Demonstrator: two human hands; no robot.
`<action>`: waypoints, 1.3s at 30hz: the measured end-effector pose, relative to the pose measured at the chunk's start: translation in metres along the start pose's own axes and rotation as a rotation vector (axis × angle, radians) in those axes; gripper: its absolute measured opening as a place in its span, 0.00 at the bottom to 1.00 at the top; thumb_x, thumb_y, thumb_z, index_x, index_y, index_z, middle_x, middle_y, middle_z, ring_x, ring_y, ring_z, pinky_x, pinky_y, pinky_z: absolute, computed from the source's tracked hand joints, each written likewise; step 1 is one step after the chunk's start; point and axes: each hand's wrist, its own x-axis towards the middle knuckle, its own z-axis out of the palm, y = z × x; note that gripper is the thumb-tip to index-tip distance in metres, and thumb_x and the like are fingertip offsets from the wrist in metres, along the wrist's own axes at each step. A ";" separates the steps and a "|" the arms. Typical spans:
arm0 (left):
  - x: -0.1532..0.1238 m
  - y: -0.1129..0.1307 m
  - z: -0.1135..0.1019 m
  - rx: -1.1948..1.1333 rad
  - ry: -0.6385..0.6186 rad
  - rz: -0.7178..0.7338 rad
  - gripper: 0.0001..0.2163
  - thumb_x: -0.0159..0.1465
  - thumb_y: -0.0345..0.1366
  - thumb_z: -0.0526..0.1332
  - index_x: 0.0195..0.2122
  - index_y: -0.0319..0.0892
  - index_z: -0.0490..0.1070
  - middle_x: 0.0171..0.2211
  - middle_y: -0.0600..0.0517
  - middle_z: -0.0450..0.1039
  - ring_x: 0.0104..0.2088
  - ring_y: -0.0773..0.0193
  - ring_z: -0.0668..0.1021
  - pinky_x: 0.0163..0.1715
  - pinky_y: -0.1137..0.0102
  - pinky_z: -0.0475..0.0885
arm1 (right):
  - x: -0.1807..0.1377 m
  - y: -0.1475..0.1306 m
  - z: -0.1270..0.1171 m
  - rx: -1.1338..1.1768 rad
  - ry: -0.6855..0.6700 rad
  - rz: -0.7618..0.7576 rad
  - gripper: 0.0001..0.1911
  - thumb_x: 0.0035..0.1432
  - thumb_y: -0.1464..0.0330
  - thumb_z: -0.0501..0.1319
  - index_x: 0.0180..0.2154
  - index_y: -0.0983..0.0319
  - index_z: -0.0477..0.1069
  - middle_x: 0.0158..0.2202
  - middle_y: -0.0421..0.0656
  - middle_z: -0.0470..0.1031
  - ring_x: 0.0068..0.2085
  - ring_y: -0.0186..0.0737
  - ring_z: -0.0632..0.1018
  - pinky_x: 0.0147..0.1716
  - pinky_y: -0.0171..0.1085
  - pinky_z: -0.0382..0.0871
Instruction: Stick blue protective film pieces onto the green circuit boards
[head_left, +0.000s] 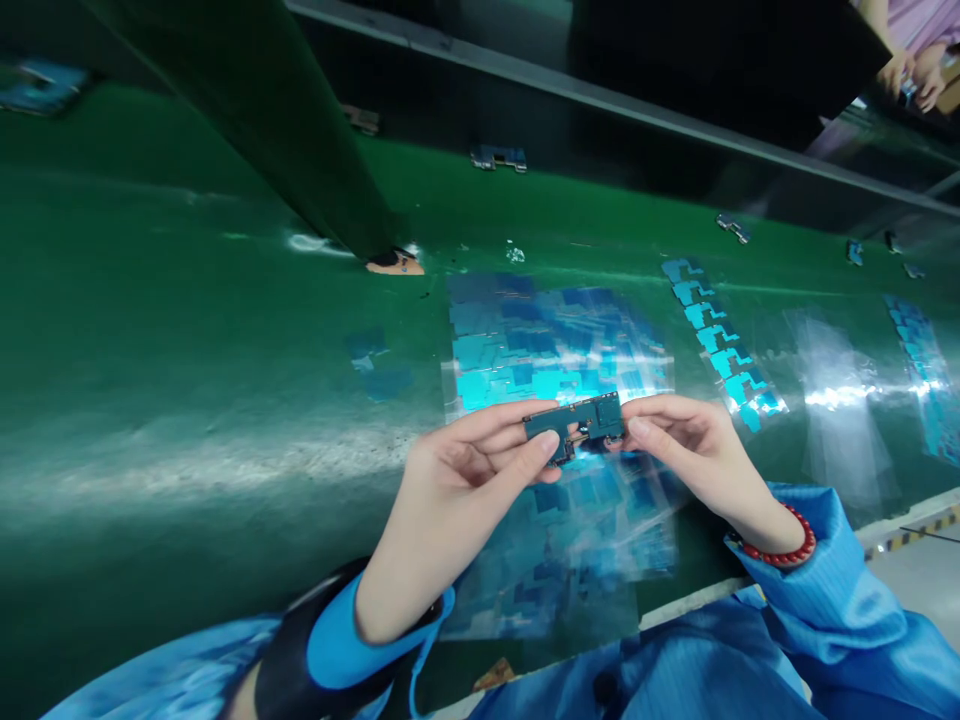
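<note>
A small dark circuit board (pixel 581 418) with a notch in its lower edge is held level between both of my hands. The fingers and thumb of my left hand (pixel 480 470) pinch its left end. At the right end, my right hand (pixel 686 440) grips the edge between thumb and fingertips. Below the board lie overlapping clear sheets with blue cut-out film pieces (pixel 510 350). A blue strap is on my left wrist, and a red bead bracelet is on the right.
On the green work surface (pixel 187 350), a strip of blue film pieces (pixel 712 330) and clear sheets (pixel 840 400) lie to the right. Several boards, one at the back (pixel 499 158), rest along the far side. A dark post (pixel 300 130) rises at left. Another person's hands (pixel 911 75) show top right.
</note>
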 end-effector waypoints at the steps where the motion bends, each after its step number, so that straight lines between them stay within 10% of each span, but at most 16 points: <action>1: 0.001 0.000 -0.001 -0.006 -0.010 0.002 0.13 0.54 0.38 0.70 0.40 0.42 0.76 0.28 0.54 0.80 0.26 0.66 0.80 0.30 0.77 0.79 | 0.000 0.000 0.000 0.031 -0.009 0.007 0.08 0.53 0.67 0.67 0.37 0.59 0.78 0.31 0.41 0.81 0.31 0.36 0.82 0.36 0.36 0.79; 9: 0.000 -0.002 0.003 0.044 -0.114 -0.123 0.11 0.51 0.36 0.70 0.34 0.40 0.74 0.26 0.52 0.79 0.26 0.63 0.81 0.29 0.74 0.79 | 0.002 -0.004 0.000 -0.052 0.056 -0.076 0.05 0.52 0.66 0.67 0.33 0.60 0.78 0.28 0.40 0.80 0.29 0.34 0.80 0.30 0.33 0.78; 16: -0.008 -0.003 0.007 0.124 -0.461 -0.267 0.08 0.54 0.36 0.67 0.21 0.40 0.74 0.24 0.48 0.80 0.22 0.65 0.79 0.25 0.74 0.76 | 0.007 -0.003 0.007 -0.082 -0.009 -0.091 0.04 0.53 0.67 0.66 0.31 0.61 0.78 0.29 0.40 0.80 0.29 0.32 0.78 0.31 0.32 0.76; 27: -0.006 -0.003 0.008 -0.180 -0.063 -0.137 0.04 0.51 0.33 0.72 0.24 0.41 0.78 0.24 0.51 0.80 0.29 0.64 0.82 0.29 0.79 0.76 | -0.002 0.004 0.010 -0.134 -0.042 -0.369 0.24 0.49 0.71 0.70 0.49 0.55 0.73 0.41 0.40 0.79 0.39 0.35 0.80 0.42 0.35 0.78; 39: -0.003 -0.013 0.007 -0.145 -0.110 -0.071 0.06 0.49 0.36 0.73 0.28 0.44 0.81 0.27 0.52 0.81 0.28 0.67 0.80 0.29 0.79 0.75 | 0.000 0.012 0.010 -0.476 -0.034 -0.673 0.25 0.58 0.72 0.63 0.57 0.58 0.65 0.36 0.43 0.79 0.35 0.37 0.78 0.37 0.38 0.76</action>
